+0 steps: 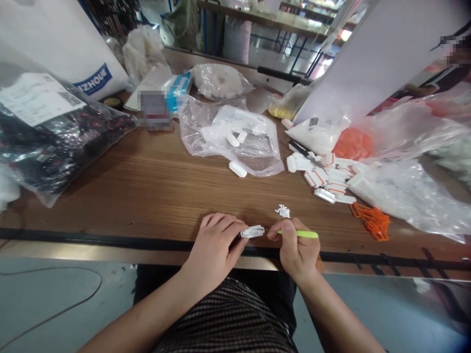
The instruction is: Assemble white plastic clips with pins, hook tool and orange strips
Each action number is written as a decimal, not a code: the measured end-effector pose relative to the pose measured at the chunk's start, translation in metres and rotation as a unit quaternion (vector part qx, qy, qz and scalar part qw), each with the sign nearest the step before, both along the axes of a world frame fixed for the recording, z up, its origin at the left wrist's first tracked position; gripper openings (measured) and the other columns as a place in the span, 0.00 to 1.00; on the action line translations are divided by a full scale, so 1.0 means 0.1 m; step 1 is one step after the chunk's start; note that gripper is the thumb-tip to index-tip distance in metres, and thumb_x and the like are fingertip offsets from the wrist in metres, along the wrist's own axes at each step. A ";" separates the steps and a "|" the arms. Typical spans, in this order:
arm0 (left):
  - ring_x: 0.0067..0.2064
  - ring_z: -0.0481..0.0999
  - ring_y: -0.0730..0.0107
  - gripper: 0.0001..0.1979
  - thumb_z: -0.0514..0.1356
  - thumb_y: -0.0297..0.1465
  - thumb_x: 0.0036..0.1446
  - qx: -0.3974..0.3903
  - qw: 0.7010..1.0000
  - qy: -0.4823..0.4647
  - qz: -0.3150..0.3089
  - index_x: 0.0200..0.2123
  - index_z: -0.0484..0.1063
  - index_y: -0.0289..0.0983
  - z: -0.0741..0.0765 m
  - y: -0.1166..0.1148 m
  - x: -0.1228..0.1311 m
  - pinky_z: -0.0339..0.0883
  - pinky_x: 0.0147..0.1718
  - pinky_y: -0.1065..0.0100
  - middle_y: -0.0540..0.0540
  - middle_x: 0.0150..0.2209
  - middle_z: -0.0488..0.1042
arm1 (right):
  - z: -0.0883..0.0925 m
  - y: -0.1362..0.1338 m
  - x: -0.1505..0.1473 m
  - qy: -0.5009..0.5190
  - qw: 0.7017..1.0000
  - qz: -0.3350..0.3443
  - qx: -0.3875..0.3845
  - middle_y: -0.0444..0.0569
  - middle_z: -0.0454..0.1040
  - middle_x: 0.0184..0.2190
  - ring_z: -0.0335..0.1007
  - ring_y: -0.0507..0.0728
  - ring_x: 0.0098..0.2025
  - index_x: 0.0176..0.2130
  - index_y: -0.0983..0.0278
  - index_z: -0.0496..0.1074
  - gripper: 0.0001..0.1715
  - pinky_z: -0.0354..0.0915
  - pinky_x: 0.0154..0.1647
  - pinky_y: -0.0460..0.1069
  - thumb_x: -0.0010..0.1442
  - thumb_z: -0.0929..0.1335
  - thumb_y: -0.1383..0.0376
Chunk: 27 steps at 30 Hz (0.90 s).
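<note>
Wooden table (147,206) with a black strip along the near edge; grey floor (47,299) below it. Shelving on blue metal legs (263,19) stands beyond the table at 12 o'clock, and a tall white panel (382,59) rises at 1 o'clock.

Taking the hands as 6 o'clock, a white sack (62,49) lies at 10 o'clock. Its blue label (93,79) shows capitals ending "ZHOUE"; the start is cut off by the fold. A bag of dark patterned goods (59,132) lies at 9 o'clock, carrying a white printed sheet (35,98) too small to read. A blurred packet (154,110) at 11 o'clock is unreadable.

A clear bag (235,142) at 12 o'clock holds white pieces, with one loose white piece (237,169) lying just beside it. A heap of white and orange pieces (318,174) sits at 1 o'clock, orange loops (371,221) at 2 o'clock, and small white scraps (282,211) directly ahead of the hands.

Both forearms come in over the table edge, hands close together. The left hand (213,247) is closed, pinching a white strip (252,232) by its end. The right hand (297,247) is closed on a green-handled pick (300,234), whose thin tip touches the strip.
</note>
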<state>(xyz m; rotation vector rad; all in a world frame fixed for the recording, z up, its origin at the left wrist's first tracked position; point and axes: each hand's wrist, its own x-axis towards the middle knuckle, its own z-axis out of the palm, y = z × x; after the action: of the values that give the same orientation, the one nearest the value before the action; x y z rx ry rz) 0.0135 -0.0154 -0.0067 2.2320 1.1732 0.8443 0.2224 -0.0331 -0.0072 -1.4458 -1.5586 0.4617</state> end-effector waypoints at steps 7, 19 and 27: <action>0.50 0.75 0.59 0.07 0.61 0.31 0.68 0.000 1.000 0.006 0.003 0.48 0.75 0.43 0.00 0.01 0.00 0.61 0.51 0.53 0.50 0.46 0.80 | 0.03 0.00 0.00 -0.005 1.000 0.007 -0.002 0.42 0.76 0.23 0.72 0.50 0.24 0.27 0.62 0.75 0.24 0.66 0.29 0.45 0.72 0.61 0.63; 0.49 0.75 0.58 0.07 0.61 0.30 0.68 -0.003 1.000 0.005 0.002 0.47 0.75 0.43 0.03 0.01 0.00 0.62 0.51 0.52 0.49 0.46 0.80 | -0.02 -0.03 0.02 0.023 1.000 -0.004 -0.007 0.44 0.75 0.23 0.72 0.52 0.25 0.27 0.62 0.75 0.24 0.66 0.30 0.48 0.72 0.62 0.61; 0.50 0.75 0.58 0.07 0.61 0.30 0.68 -0.008 1.000 0.011 0.000 0.48 0.75 0.43 0.02 0.00 0.00 0.61 0.51 0.52 0.49 0.47 0.79 | 0.09 -0.01 0.03 -0.070 0.996 0.058 0.023 0.43 0.76 0.23 0.73 0.51 0.25 0.29 0.62 0.73 0.18 0.66 0.30 0.47 0.70 0.63 0.66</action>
<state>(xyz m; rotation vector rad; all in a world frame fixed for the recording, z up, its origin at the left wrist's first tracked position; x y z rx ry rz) 0.0138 -0.0151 -0.0048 2.2341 1.1862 0.8106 0.2251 -0.0341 0.0014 -1.3816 -1.7607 0.3980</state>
